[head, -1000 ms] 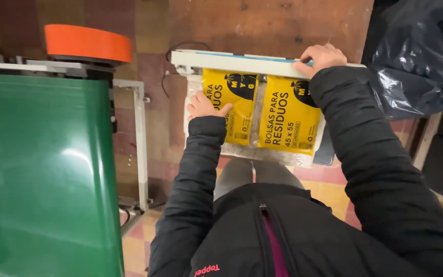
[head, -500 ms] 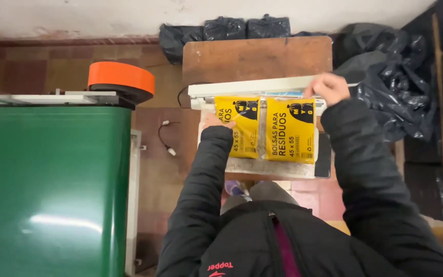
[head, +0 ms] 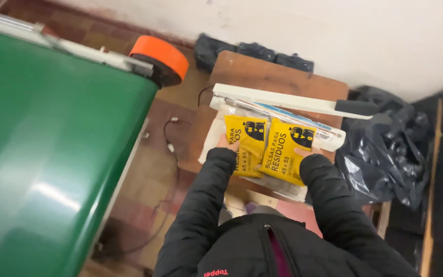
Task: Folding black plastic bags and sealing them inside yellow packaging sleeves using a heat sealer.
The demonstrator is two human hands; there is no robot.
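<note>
Two yellow packets, one on the left (head: 249,134) and one on the right (head: 287,146), lie side by side inside a clear plastic bag (head: 212,139). The bag rests on a white heat sealer on a small wooden table (head: 252,69). The sealer's long white arm (head: 278,99) with its black handle (head: 357,106) stands raised above the bag's far edge. My left hand (head: 227,141) grips the bag at the left packet. My right hand (head: 303,152) holds it at the right packet. Black jacket sleeves hide most of both hands.
A large green machine (head: 52,154) fills the left side, with an orange roll (head: 161,55) at its far corner. Black plastic bags (head: 380,164) are heaped to the right, and more (head: 255,51) lie against the white wall. A cable (head: 169,134) lies on the tiled floor.
My right hand has left the sealer arm's handle and come down onto the right yellow packet. The arm has lifted off the bag. The view has tilted.
</note>
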